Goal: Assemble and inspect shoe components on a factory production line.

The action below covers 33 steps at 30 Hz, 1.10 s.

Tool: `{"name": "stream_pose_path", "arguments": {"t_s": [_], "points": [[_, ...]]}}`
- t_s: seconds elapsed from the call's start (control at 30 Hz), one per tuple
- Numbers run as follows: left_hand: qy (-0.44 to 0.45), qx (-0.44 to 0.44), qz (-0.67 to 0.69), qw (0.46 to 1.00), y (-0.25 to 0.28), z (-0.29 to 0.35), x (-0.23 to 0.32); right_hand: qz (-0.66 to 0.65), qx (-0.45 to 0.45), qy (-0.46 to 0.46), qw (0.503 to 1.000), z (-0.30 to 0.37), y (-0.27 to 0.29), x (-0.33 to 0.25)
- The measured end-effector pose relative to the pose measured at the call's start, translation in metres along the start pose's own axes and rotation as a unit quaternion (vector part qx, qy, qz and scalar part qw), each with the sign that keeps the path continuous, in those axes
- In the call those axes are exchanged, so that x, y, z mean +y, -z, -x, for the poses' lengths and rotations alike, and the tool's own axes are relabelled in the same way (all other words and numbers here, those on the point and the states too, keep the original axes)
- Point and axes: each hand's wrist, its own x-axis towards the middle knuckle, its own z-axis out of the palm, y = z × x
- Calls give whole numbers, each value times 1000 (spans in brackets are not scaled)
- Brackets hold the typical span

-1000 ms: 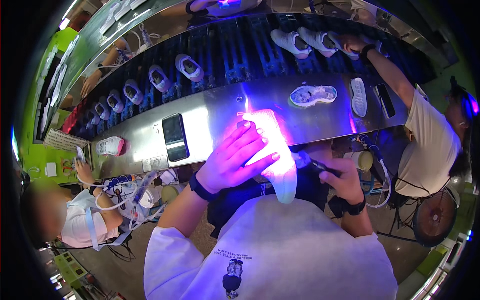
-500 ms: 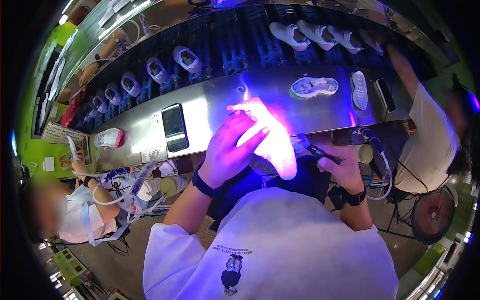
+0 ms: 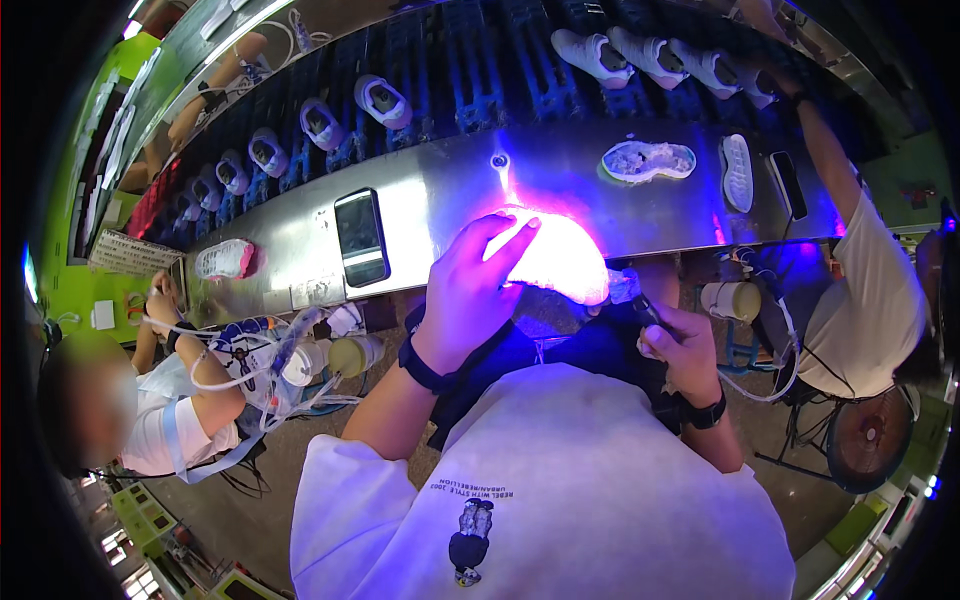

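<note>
Under a violet-white light at the bench's near edge, my left hand point(image 3: 466, 295) grips a shoe point(image 3: 568, 262) from its left side, fingers over the top. Glare washes out most of its surface; a dark grey part faces me underneath. In my right hand point(image 3: 686, 350) is a brush point(image 3: 640, 306) with a dark handle, fingers closed round it. Its pale bluish head is against or very close to the shoe's right end; contact cannot be made out. Beyond the shoe, a pale outsole point(image 3: 648, 162) lies on the metal bench point(image 3: 420, 215).
A dark phone point(image 3: 362, 238) lies left of the shoe, near another sole point(image 3: 225, 259). Behind the bench runs a roller conveyor point(image 3: 455, 80) carrying several shoes. Co-workers sit on both sides. Containers point(image 3: 355, 356) and hoses hang below the edge; a fan point(image 3: 868, 434) stands at right.
My left hand has turned the shoe from pointing toward me to lying more crosswise, showing its dark part. The brush has stayed by its right end. The whole view has shifted slightly.
</note>
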Motion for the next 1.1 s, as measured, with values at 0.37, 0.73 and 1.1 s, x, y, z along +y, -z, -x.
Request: {"name": "stream_pose_path", "arguments": {"t_s": [0.37, 0.73, 1.1], "points": [[51, -51, -8, 997, 4, -11, 6, 301, -25, 186, 935, -22, 33, -46], [113, -140, 303, 936, -10, -4, 1, 127, -8, 72, 989, -40, 25, -26], [213, -171, 433, 859, -23, -1, 1, 106, -53, 128, 985, -75, 25, -33]]}}
